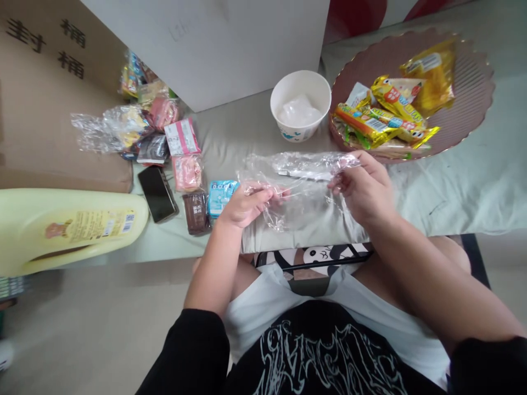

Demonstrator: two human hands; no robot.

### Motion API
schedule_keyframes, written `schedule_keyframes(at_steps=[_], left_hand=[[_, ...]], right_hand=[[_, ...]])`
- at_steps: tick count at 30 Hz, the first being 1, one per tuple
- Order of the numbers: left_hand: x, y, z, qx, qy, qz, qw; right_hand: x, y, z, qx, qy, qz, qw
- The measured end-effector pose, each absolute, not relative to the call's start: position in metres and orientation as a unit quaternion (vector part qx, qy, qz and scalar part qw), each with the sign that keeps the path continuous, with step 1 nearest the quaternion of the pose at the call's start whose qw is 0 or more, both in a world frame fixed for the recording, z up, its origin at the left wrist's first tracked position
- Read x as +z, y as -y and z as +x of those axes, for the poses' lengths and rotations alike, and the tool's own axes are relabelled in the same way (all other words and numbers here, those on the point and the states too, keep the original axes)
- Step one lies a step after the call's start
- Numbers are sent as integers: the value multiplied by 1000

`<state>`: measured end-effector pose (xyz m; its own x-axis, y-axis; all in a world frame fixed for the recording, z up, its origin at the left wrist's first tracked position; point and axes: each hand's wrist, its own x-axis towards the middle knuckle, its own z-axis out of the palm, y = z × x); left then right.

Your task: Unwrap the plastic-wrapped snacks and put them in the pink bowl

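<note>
A clear plastic bag (302, 189) is stretched between my two hands, above the front of the cloth-covered surface. My left hand (253, 204) pinches its left side between thumb and fingers. At the other end, my right hand (364, 184) grips the bag's upper right part, its fingers closed. Along the bag's upper edge the plastic is bunched, and whether anything lies inside I cannot tell. Just behind the bag stands a white paper cup (300, 129) holding crumpled clear plastic. Close to my left hand lies a blue packet (221, 196).
A pink scalloped tray (469, 109) with several yellow snack packets sits at the back right. On the left are a brown packet (195, 213), pink packets (187, 173), a phone (157, 193) and a yellow bottle (74, 227). A white box (230, 49) and a cardboard box (53, 120) stand behind.
</note>
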<state>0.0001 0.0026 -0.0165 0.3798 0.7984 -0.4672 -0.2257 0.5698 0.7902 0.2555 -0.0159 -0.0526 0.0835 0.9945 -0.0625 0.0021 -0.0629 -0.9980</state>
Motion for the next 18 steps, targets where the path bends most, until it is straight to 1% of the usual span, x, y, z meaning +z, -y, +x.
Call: schedule_keyframes(at_steps=[2, 4, 8, 9, 11, 13, 15, 18], left_hand=[[-17, -2, -5, 355, -475, 306, 745], [-16, -2, -13, 346, -495, 299, 739], [-11, -1, -28, 209, -486, 350, 773], [-10, -1, -31, 202, -484, 360, 772], [-9, 0, -37, 257, -483, 361, 755], [-7, -1, -41, 358, -479, 339, 727], [-4, -2, -44, 431, -467, 314, 705], [0, -2, -42, 451, -473, 285, 701]], right_hand=[[-55, 16, 258, 478, 471, -542, 505], [-52, 17, 258, 483, 447, -547, 517], [-40, 24, 254, 509, 422, -539, 522], [-37, 26, 253, 509, 435, -536, 514], [-31, 31, 251, 501, 468, -534, 495], [-27, 34, 250, 496, 486, -536, 481], [-23, 37, 250, 515, 485, -522, 476], [-16, 37, 254, 587, 504, -448, 447]])
